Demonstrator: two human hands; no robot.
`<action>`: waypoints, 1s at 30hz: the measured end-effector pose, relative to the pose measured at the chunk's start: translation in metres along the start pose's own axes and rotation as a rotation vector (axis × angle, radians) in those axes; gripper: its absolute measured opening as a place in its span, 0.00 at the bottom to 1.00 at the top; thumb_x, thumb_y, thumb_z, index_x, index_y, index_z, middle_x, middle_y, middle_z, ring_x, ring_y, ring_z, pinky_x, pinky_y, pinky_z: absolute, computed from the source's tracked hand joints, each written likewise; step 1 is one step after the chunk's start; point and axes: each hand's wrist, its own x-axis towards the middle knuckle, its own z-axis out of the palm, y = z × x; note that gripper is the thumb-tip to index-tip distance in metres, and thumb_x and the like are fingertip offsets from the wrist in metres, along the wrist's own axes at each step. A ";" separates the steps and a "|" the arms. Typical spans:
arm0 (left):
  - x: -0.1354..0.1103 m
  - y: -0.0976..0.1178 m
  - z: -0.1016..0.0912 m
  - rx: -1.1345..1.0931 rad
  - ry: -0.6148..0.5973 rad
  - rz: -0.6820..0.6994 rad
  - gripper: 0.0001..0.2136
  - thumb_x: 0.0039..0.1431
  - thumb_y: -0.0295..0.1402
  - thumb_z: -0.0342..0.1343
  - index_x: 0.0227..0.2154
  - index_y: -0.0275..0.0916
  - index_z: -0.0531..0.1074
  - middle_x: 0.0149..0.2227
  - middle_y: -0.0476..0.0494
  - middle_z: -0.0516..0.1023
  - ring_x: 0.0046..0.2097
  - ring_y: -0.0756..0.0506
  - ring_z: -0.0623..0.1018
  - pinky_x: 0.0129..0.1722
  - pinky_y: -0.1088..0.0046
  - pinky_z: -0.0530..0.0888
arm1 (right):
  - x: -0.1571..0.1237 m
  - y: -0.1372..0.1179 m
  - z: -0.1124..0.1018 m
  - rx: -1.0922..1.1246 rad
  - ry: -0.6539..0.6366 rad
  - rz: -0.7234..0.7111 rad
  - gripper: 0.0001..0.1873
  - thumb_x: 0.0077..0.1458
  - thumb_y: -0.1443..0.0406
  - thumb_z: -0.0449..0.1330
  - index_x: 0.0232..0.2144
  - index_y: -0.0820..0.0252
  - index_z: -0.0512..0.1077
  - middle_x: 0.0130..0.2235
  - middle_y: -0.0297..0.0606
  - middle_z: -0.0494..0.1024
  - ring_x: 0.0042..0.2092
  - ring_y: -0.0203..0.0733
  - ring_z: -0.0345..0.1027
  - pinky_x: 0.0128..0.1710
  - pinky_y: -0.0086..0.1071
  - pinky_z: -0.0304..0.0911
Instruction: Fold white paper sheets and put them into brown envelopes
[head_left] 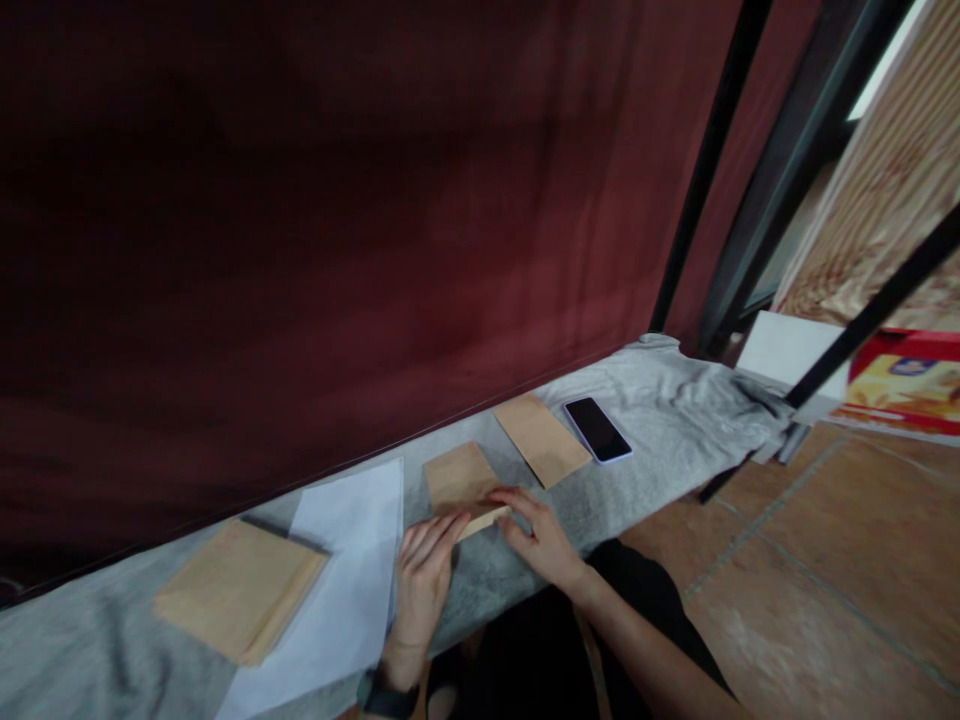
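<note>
Grey cloth (664, 415); hands (426, 568) on envelope (459, 475); blue logo (913, 367) illegibly blurred

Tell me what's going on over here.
A person's left hand and right hand are at opposite ends of the raised near edge of a brown paper piece on a gray cloth. To the left, a brown stack lies partly over white paper; to the right, a flat brown sheet lies beside a phone.
</note>
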 end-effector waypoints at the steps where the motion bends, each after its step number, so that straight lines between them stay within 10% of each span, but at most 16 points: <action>1: 0.000 0.000 -0.001 0.008 -0.009 0.013 0.22 0.68 0.24 0.46 0.61 0.47 0.67 0.53 0.45 0.80 0.52 0.44 0.78 0.51 0.63 0.72 | 0.000 0.001 0.000 -0.020 0.009 0.004 0.18 0.64 0.67 0.57 0.55 0.51 0.74 0.54 0.39 0.78 0.55 0.44 0.72 0.58 0.40 0.66; 21: -0.008 0.014 0.014 0.333 -0.236 0.046 0.28 0.61 0.18 0.44 0.63 0.40 0.65 0.61 0.43 0.74 0.60 0.43 0.74 0.58 0.61 0.71 | -0.009 0.013 0.001 -0.456 -0.135 -0.077 0.24 0.62 0.76 0.54 0.56 0.55 0.75 0.55 0.42 0.79 0.56 0.44 0.73 0.57 0.38 0.69; 30: -0.032 0.001 0.034 0.273 -0.328 0.093 0.31 0.54 0.15 0.43 0.60 0.38 0.69 0.61 0.43 0.74 0.61 0.45 0.74 0.58 0.63 0.74 | -0.016 0.005 0.001 -0.545 -0.324 0.007 0.24 0.55 0.74 0.58 0.53 0.56 0.76 0.59 0.41 0.75 0.62 0.48 0.64 0.65 0.45 0.55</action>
